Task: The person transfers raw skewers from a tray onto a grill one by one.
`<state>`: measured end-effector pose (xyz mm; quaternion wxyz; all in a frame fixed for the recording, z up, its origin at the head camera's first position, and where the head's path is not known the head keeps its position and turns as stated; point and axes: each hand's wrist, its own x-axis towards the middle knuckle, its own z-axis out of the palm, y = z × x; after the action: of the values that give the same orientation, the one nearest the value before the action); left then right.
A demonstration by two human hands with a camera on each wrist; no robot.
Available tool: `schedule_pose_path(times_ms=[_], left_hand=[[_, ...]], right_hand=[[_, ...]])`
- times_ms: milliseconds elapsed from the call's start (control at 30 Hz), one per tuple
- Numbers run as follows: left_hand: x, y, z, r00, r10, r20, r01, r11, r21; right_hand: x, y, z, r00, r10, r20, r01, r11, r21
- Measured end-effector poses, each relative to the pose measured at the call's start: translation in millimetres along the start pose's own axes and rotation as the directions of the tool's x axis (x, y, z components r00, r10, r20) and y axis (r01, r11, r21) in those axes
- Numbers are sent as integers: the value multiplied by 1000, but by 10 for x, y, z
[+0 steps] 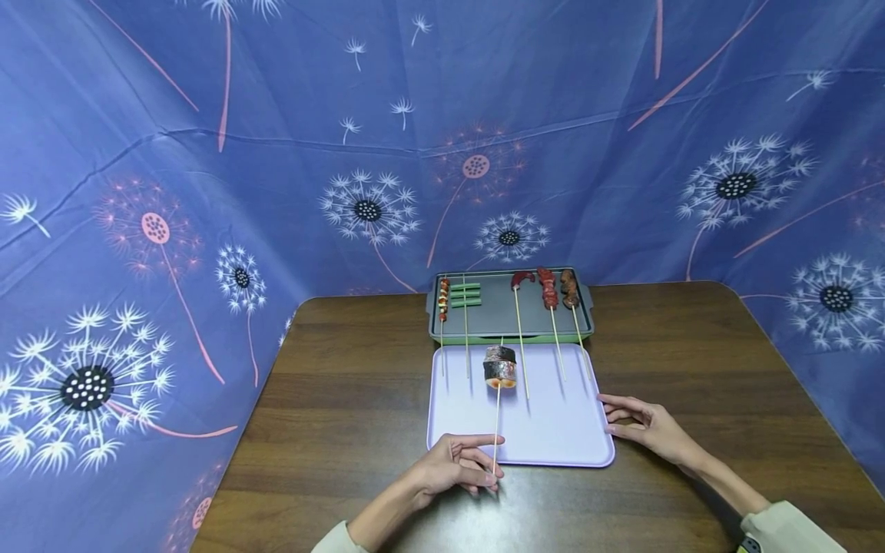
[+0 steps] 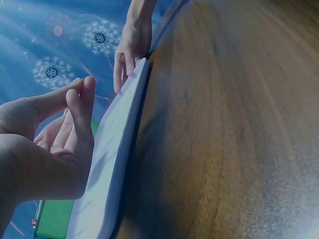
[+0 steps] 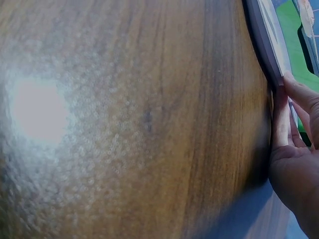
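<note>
My left hand (image 1: 459, 465) pinches the lower end of a thin wooden stick with a thick, dark-skinned chunk of food, a food skewer (image 1: 500, 367). The chunk has a silvery band and an orange underside, and it overlaps the far part of the lilac tray (image 1: 553, 442) in the head view. In the left wrist view, thumb and fingertips of the left hand (image 2: 65, 129) meet, and the stick barely shows. At the tray's right edge, my right hand (image 1: 650, 430) touches the rim with forefinger and thumb apart. The right wrist view has that hand (image 3: 296, 129) against the tray's side.
Behind the tray stands a green-sided grey griddle (image 1: 494, 316). On it lie a red-and-white skewer (image 1: 443, 299), a green vegetable skewer (image 1: 465, 295), a dark red curled one (image 1: 522, 279), a red meat skewer (image 1: 548, 289) and a brown one (image 1: 570, 290), their sticks reaching over the tray. A blue curtain (image 1: 276, 200) hangs behind the wooden table (image 1: 346, 384).
</note>
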<state>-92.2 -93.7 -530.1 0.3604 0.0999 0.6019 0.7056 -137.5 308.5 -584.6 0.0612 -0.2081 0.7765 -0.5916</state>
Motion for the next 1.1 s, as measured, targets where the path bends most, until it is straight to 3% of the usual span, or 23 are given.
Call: schedule_pose_path(times_ms=[233,467,900,1100], left_hand=[[-10,53,33,1000,13,16,-13,1000,16],[24,161,59,1000,23,-17,-23,1000,17],[141,400,-56,1000,-3,-25,5,998,64],[263,543,-142,998,10,-70,-3,995,98]], right_hand=[[-5,-8,2,1000,-12,5,11,1000,10],[-12,-22,-2,1000,4,8,-4,1000,14],[-9,1,-2,1000,19,8,-19,1000,15],[-6,4,9,1000,2,3,-2,1000,26]])
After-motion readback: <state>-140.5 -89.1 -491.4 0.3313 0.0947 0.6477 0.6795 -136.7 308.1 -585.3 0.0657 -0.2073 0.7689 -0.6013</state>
